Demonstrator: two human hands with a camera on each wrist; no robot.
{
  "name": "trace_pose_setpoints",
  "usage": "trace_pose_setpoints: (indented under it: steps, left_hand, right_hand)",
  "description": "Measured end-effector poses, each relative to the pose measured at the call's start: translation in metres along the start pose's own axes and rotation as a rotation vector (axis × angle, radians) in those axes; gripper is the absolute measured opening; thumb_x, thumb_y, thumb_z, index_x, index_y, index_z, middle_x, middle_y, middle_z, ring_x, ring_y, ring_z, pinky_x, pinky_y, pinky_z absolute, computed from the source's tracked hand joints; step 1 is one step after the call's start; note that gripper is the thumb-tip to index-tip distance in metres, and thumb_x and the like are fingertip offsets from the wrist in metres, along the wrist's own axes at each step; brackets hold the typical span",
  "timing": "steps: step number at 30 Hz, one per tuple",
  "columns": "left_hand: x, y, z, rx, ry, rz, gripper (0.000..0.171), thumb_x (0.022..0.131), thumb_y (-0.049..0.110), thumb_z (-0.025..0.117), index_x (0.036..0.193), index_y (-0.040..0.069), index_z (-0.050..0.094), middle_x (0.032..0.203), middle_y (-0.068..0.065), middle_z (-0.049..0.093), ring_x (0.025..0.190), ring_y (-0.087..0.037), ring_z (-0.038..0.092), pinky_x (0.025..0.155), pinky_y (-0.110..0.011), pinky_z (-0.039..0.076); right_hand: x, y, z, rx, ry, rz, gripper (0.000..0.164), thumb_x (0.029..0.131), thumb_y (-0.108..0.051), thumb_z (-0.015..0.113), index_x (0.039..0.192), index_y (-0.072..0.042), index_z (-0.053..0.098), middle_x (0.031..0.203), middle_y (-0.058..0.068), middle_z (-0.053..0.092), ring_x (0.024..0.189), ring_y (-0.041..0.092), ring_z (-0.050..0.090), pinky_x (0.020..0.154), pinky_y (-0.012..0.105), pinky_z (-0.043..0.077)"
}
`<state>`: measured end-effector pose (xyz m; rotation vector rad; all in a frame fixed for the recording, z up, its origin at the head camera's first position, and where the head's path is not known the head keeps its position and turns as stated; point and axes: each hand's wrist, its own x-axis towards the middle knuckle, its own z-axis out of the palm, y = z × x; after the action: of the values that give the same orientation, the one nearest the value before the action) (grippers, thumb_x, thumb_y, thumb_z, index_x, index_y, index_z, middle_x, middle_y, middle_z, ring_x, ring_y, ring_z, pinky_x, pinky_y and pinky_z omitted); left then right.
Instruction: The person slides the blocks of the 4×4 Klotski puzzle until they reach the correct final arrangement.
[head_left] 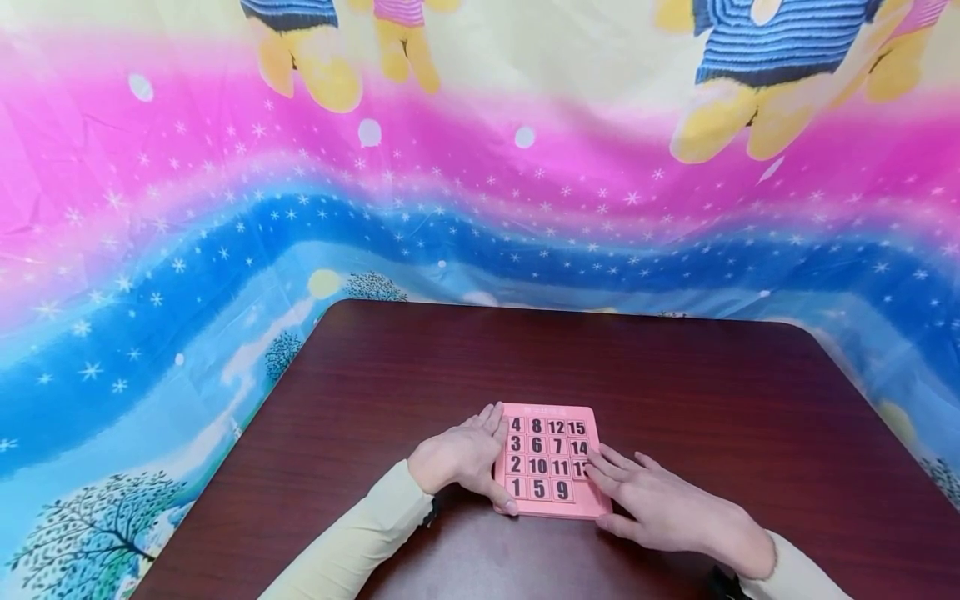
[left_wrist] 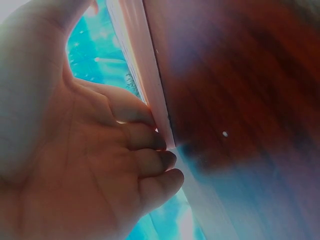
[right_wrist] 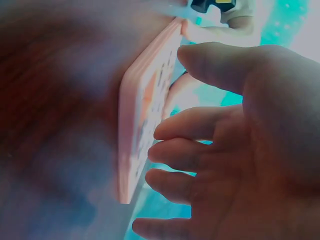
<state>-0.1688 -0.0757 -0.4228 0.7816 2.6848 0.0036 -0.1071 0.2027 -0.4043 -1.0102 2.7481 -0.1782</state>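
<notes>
A pink number slide puzzle lies flat on the table, its black-numbered tiles in rows and a gap at the lower right of the grid. My left hand rests along its left side, fingers extended toward the far corner and thumb at the near corner. In the left wrist view those fingertips meet the puzzle's edge. From the right, my right hand reaches over the puzzle's edge. Its fingertips overlap the right end of the third row, partly hiding a tile, with the thumb near the lower right corner.
The dark reddish-brown table extends around the puzzle, its rounded far edge close to a patterned cloth backdrop. Pale sleeves cover both forearms, with dark wrist gear at the cuffs.
</notes>
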Motion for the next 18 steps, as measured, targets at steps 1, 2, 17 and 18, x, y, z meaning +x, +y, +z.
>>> trace_pose_setpoints:
  steps: [1,2,17,18]
  left_hand:
    - [0.0001,-0.0001,0.0,-0.001,0.001,0.0,0.132,0.063,0.079,0.072,0.156,0.001,0.019,0.165,-0.017,0.009,0.154,-0.026,0.012,0.125,-0.034,0.02]
    - [0.0002,-0.0002,0.0001,-0.002,0.001,0.0,0.132,0.063,0.079,0.072,0.156,0.001,0.019,0.165,-0.017,0.009,0.154,-0.026,0.012,0.125,-0.034,0.02]
    - [-0.0011,0.0004,0.0001,-0.017,0.002,-0.009,0.133,0.062,0.078,0.073,0.156,0.002,0.018,0.166,-0.016,0.009,0.154,-0.025,0.013,0.125,-0.034,0.021]
    - [-0.001,0.0004,0.0,-0.017,0.003,-0.009,0.133,0.062,0.079,0.073,0.156,0.002,0.018,0.166,-0.016,0.009,0.154,-0.025,0.013,0.125,-0.034,0.022]
  right_hand:
    - [0.0006,0.0007,0.0011,0.0,-0.001,-0.003,0.064,0.093,-0.044,0.061,0.143,-0.004,0.05,0.152,0.015,0.044,0.143,0.037,0.038,0.107,0.068,0.034]
    - [0.0012,0.0009,0.0021,0.006,-0.01,0.002,0.064,0.093,-0.044,0.061,0.143,-0.005,0.05,0.153,0.015,0.044,0.144,0.037,0.037,0.108,0.068,0.034]
    - [-0.0001,-0.0028,0.0064,-0.023,-0.042,0.011,0.064,0.092,-0.046,0.062,0.142,-0.007,0.052,0.152,0.014,0.045,0.144,0.036,0.037,0.107,0.069,0.033]
    - [-0.0006,-0.0034,0.0062,-0.027,-0.044,0.007,0.064,0.092,-0.047,0.062,0.142,-0.008,0.052,0.152,0.014,0.045,0.143,0.036,0.038,0.107,0.069,0.033]
